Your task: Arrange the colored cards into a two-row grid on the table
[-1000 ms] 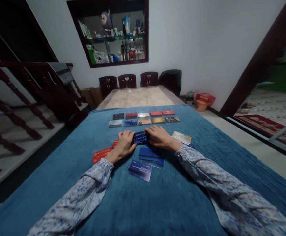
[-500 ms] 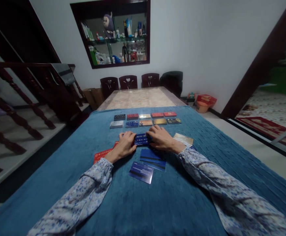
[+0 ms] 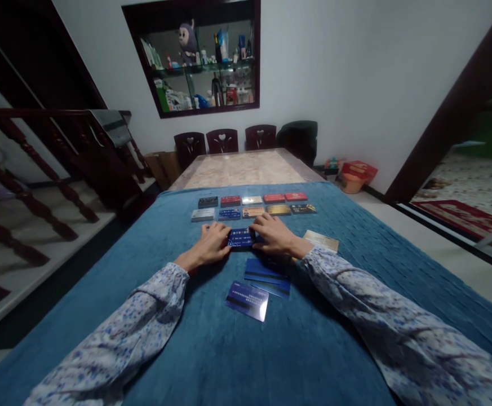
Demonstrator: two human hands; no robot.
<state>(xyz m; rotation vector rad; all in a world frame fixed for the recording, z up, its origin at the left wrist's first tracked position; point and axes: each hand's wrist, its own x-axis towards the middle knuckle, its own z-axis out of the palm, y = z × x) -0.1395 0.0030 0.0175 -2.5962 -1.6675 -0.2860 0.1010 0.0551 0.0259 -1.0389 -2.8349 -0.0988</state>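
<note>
A dark blue card [image 3: 241, 237] with white print, apparently on top of a stack, lies between my two hands. My left hand [image 3: 212, 243] grips its left edge with bent fingers. At its right edge the fingers of my right hand [image 3: 275, 235] are closed against it. Nearer me, several blue cards [image 3: 266, 273] with dark stripes overlap on the cloth. Below them lies a separate blue-violet card [image 3: 248, 300], its glossy corner catching light. Beside my right wrist sits a pale beige card [image 3: 320, 241], partly covered by my sleeve.
Beyond my hands, two rows of card stacks stand on the blue cloth [image 3: 102, 316], among them a silver stack [image 3: 202, 215], a gold stack [image 3: 278, 210] and a red stack [image 3: 296, 197]. Behind the cloth is the bare tabletop [image 3: 246, 167], with chairs [image 3: 222, 141] at its far end.
My left hand and the dark blue card have shifted slightly left. The red cards by my left wrist no longer show. The view has moved slightly.
</note>
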